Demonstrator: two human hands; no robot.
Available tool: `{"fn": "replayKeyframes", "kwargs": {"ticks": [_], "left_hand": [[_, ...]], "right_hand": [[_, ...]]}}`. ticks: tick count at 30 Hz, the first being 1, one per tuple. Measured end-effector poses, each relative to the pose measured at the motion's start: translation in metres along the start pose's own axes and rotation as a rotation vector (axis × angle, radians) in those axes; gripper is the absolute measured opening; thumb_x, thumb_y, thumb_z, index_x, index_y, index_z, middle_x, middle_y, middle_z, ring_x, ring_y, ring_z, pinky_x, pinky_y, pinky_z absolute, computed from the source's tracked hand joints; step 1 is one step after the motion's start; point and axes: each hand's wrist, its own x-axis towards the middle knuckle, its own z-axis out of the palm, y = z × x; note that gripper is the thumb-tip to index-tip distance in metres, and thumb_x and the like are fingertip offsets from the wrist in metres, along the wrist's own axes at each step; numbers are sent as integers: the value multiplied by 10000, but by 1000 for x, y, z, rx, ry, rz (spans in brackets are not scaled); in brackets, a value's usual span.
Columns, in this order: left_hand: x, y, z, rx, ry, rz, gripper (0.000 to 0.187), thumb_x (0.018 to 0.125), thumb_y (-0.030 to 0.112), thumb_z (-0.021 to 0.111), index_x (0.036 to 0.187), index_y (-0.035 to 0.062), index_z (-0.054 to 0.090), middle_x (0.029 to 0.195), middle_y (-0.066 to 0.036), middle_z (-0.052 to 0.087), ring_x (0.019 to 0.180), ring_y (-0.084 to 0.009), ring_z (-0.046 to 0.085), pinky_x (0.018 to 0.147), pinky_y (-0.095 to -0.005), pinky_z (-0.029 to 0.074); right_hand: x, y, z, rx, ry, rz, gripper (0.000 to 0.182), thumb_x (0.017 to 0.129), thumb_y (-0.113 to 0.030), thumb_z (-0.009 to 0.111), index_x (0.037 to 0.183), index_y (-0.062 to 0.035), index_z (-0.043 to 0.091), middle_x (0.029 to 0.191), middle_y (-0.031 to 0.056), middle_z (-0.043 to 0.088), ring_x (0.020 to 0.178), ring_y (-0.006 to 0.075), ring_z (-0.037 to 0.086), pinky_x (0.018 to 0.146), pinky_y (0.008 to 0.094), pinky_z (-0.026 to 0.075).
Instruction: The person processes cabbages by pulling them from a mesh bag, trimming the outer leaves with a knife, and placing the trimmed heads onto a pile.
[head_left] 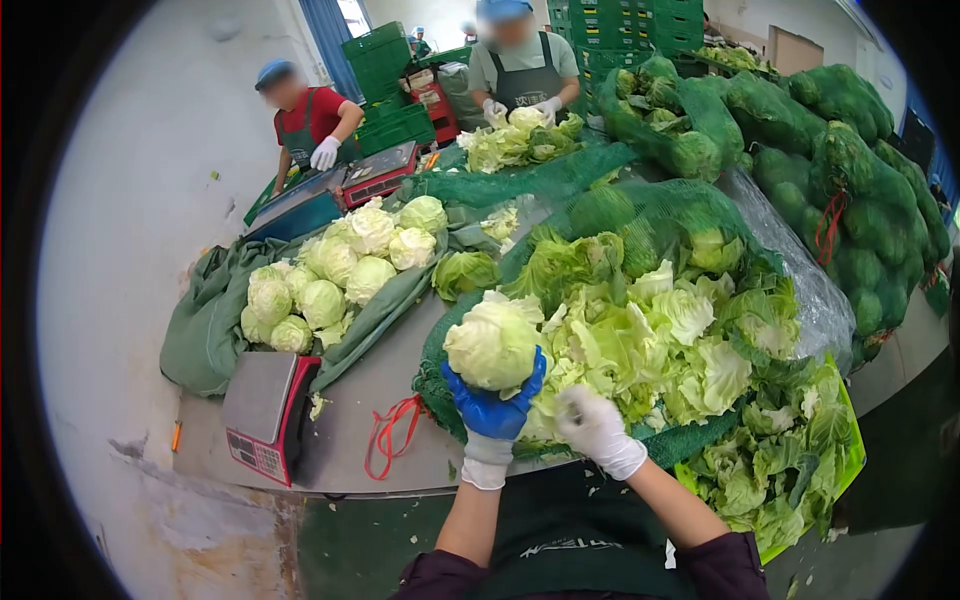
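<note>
My left hand (pixel 492 405), in a blue glove over a white one, grips a pale green cabbage (pixel 492 345) from below and holds it above the table's front part. To its right is my right hand (pixel 598 425), in a white glove, with its fingers curled in. Whether anything is inside those fingers I cannot make out. Loose cabbage leaves (pixel 640 350) lie heaped behind and beside my right hand, on a green net sack (pixel 590 215) that has more cabbages in its far part.
Trimmed cabbages (pixel 335 262) are piled on green cloth at left, behind a red scale (pixel 265 410). A bright green crate (pixel 850 430) full of leaves stands at right. Full net sacks (pixel 860 200) are stacked behind it. Two people work across the table near a second scale (pixel 378 175).
</note>
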Motion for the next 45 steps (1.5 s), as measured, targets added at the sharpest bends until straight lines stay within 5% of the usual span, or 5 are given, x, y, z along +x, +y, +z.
{"fn": "replayKeyframes", "kwargs": {"ticks": [3,9,17,34,45], "left_hand": [[1,6,14,-215,14,-84,874,804,601,591,1467,145,249,1495,-116,287,1364,-386,275,1117,-599,207],[7,17,19,175,-139,-210,804,845,626,506,1469,185,254,1515,-79,275,1375,-340,288,1132,-567,186],[5,-14,0,-259,-35,-310,673,907,527,443,1441,140,309,1459,-127,356,1347,-303,342,1128,-535,189],[-3,7,-8,-34,-32,-188,754,860,658,431,1443,192,317,1478,-73,346,1321,-348,367,1083,-577,269],[22,36,25,986,17,-228,867,749,-53,527,1511,147,163,1469,-61,305,1267,-191,427,958,-305,457]], "right_hand": [[10,4,-18,326,168,562,373,808,-149,720,1122,-35,556,589,23,553,511,86,540,488,264,438],[50,-38,-30,321,134,182,727,813,-199,737,1405,-18,355,671,12,569,540,76,448,533,235,428],[44,-29,-28,617,233,491,195,894,-86,618,1068,2,617,702,-1,583,511,46,524,468,200,425],[57,-27,-67,535,395,674,310,861,-211,687,1081,-25,575,684,-2,534,508,75,502,457,210,415],[57,-4,-37,735,-109,508,672,863,-184,693,1440,-92,360,1012,11,651,552,39,488,515,191,435]]}}
